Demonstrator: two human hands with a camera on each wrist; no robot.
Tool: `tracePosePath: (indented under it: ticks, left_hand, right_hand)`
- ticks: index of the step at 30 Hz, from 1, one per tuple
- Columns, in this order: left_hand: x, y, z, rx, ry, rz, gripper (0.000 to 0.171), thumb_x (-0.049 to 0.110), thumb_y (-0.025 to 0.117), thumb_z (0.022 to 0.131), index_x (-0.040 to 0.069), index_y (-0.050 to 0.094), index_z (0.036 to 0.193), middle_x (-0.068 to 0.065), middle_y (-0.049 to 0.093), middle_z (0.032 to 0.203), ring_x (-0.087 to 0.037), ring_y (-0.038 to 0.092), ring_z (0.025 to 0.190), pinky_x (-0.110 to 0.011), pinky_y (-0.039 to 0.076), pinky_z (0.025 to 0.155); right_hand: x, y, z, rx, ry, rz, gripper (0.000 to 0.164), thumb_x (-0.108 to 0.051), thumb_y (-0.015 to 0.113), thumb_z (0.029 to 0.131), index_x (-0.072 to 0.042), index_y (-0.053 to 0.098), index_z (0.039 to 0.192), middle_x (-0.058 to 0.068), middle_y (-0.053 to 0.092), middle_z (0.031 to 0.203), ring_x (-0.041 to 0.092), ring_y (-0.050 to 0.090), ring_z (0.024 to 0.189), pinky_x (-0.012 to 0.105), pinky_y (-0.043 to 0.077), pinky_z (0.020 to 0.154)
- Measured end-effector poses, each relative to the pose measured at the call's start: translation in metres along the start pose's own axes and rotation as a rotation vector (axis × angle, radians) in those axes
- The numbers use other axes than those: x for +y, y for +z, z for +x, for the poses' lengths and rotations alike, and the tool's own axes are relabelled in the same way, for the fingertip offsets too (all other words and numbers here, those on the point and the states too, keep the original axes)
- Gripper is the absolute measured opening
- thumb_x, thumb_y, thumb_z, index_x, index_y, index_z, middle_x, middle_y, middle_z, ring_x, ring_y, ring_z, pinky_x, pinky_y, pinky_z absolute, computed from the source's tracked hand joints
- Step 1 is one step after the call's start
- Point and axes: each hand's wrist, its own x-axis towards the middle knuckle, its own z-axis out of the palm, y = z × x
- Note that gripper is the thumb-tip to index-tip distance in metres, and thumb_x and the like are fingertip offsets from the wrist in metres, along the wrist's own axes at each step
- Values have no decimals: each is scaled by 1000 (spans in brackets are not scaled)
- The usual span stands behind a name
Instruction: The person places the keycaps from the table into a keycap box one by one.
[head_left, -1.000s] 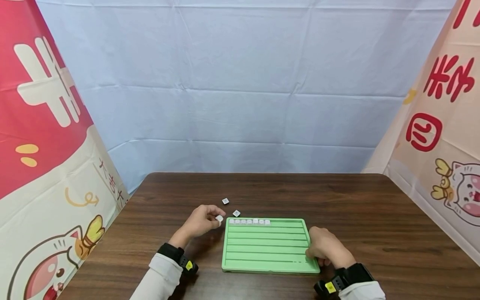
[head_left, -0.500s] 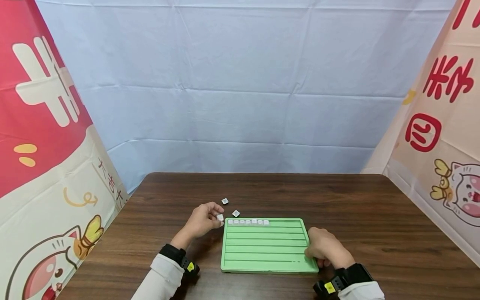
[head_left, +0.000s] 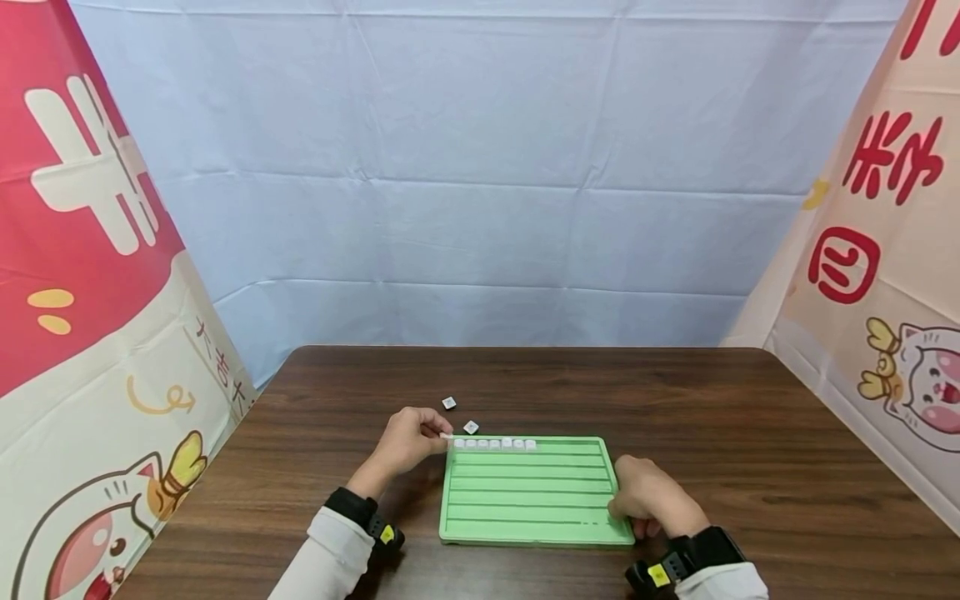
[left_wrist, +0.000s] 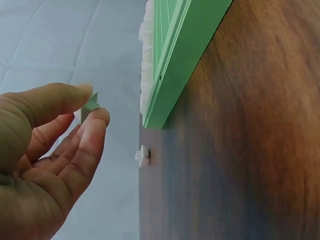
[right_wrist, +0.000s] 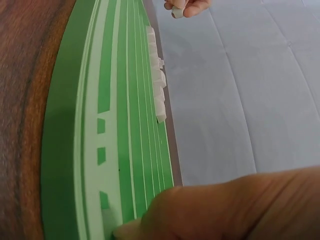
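My left hand (head_left: 408, 440) pinches a small white keycap (left_wrist: 89, 106) between thumb and fingertip, raised beside the upper left corner of a green keycap tray (head_left: 532, 500). In the left wrist view the keycap is tilted, its underside partly showing. My right hand (head_left: 648, 493) grips the tray's right edge near the front corner, thumb on top and the other fingers curled at the side. A row of several white keycaps (head_left: 495, 444) sits in the tray's rearmost slot, starting from the left end. The slots in front of it are bare.
Two loose keycaps lie on the wooden table (head_left: 360, 375): one keycap (head_left: 471, 427) just behind the tray's left corner, another keycap (head_left: 448, 403) farther back. A pale blue cloth (head_left: 480, 208) hangs behind the table, with printed cloths at both sides.
My left hand has moved slightly right toward the tray's corner and turned the keycap, which now looks edge-on. The right hand stays on the tray, and the head view has shifted slightly.
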Motion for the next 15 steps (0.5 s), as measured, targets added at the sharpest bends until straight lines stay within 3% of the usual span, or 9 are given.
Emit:
tracePosePath:
  ticks: [15]
  left_hand:
    - [3,4,1,-16,-34,-15,12,0,72,75,6,70,85,2,62,74,-13,58,68,-29,50,58]
  right_hand:
    - [-2,1,-2,30,-4,-20,12,3,64,74,-1,53,73,14,54,49,19,54,38,30,44,34]
